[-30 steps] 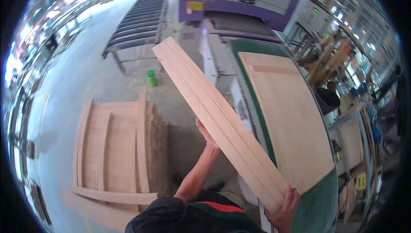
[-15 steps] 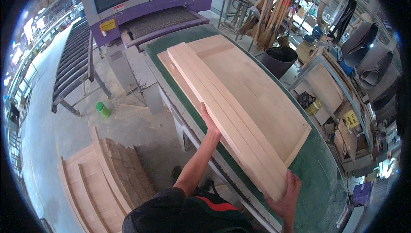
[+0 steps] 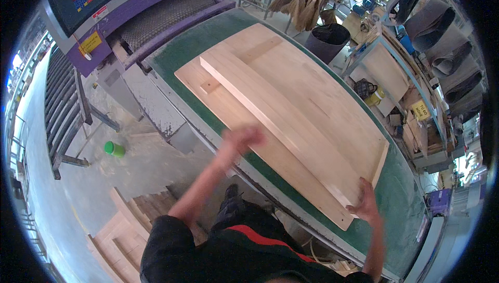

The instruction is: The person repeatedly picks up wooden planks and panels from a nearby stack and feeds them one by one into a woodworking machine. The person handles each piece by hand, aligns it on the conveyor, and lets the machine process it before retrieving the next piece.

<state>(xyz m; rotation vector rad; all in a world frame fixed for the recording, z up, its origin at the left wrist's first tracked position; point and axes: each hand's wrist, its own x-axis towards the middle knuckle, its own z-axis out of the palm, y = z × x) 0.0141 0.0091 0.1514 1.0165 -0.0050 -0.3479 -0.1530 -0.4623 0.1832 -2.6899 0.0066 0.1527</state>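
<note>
A long, thick pale wooden board (image 3: 280, 114) lies lengthwise on a wide, flat wooden panel (image 3: 317, 90). My right hand (image 3: 367, 202) is at the board's near end, its thumb and fingers spanning the corner there. Beside the board's left edge, over the panel's near-left strip, is my left hand (image 3: 245, 137); motion smears its fingers. A small wood block (image 3: 209, 85) shows next to the board's far end. The panel rests on a green-topped table (image 3: 200, 41).
A purple and grey machine (image 3: 150, 2) with a mesh feed belt stands at the table's far end. A roller conveyor (image 3: 65, 103) is at left, and stacked wooden panels (image 3: 127, 231) lie below. Brooms (image 3: 306, 0), a dark bin (image 3: 328, 38) and a shelf rack (image 3: 400, 75) stand beyond the right side.
My left hand has come off the board's side and moved left. The board now lies further right on the panel. My right hand has shifted up and right with its near end.
</note>
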